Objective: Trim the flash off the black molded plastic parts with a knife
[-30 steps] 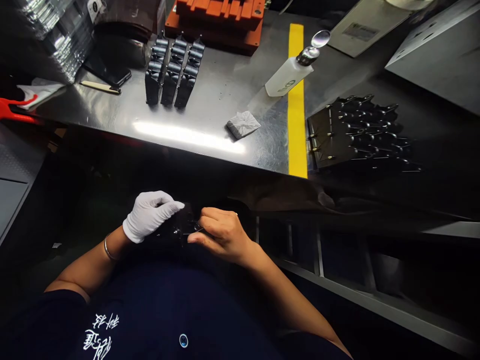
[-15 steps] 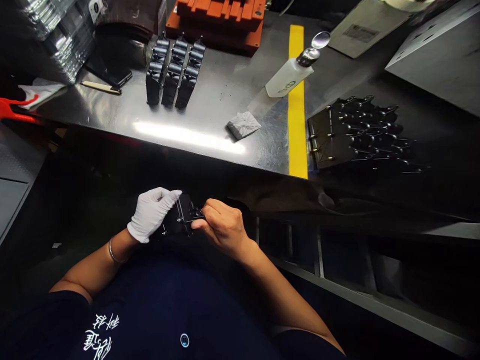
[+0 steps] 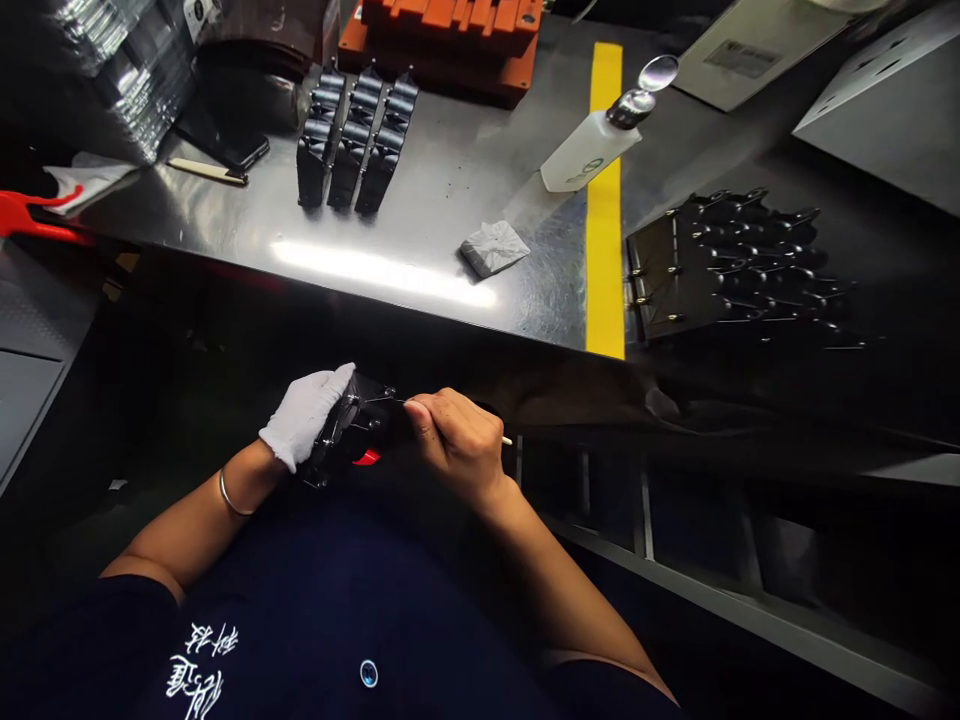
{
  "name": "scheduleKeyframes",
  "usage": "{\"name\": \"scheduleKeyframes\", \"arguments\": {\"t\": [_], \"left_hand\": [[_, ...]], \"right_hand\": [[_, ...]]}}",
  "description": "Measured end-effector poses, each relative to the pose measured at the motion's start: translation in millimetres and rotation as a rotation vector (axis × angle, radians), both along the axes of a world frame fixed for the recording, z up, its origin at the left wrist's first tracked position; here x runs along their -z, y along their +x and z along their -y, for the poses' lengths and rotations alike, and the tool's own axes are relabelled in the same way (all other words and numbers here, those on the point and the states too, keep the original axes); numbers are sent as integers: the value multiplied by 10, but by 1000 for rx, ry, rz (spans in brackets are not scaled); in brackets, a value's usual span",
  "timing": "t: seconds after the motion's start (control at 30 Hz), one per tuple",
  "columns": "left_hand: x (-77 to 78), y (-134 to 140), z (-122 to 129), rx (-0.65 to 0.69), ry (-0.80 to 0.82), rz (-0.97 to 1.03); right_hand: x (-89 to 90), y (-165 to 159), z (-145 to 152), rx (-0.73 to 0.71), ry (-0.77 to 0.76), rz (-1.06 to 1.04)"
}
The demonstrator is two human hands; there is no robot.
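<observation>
My left hand (image 3: 306,412), in a white glove, is closed around the edge of a glossy black moulded part (image 3: 360,415) with small shiny pegs. The part is held in front of my body, below the bench edge. My bare right hand (image 3: 461,440) is closed in a pinch on a slim tool (image 3: 508,441). Its pale end sticks out behind the hand, and a thin tip points left at the part. Whether the tip touches the part I cannot tell. A small red patch (image 3: 366,458) shows just under the part.
On the metal bench (image 3: 420,230) stand three black ridged parts (image 3: 356,140), a folded grey cloth pad (image 3: 495,248) and a white bottle (image 3: 589,155) beside yellow tape (image 3: 604,230). Several black parts (image 3: 742,265) lie right of it. An orange block (image 3: 442,50) stands behind.
The black part has been turned and tilted in my left hand. My right hand has drawn slightly right, away from the part, and the tool's pale end now shows.
</observation>
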State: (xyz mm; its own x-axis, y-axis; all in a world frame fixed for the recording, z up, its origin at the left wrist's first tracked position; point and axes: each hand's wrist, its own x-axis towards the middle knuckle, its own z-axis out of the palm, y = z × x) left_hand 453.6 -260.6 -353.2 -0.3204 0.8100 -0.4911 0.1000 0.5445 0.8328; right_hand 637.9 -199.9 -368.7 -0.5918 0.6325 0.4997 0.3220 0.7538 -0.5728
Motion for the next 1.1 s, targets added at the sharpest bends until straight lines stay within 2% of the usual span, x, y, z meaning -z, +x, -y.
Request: {"name": "scheduleKeyframes", "arguments": {"t": [0.13,0.37,0.63,0.83,0.97,1.1], "left_hand": [[45,13,16,15,3,-47],[-14,34,2,6,-2,-77],[18,52,31,-63,-15,-41],[-45,104,32,-148,23,20],[-91,119,28,-223,106,27],[-99,119,34,-251,139,23]], "right_hand": [[11,-25,9,39,52,45],[13,-42,26,85,76,72],[47,-43,74,-5,-102,46],[-56,-1,-3,-248,-327,-48],[-107,5,-13,-194,-319,-66],[-153,23,-4,-258,-392,-21]]}}
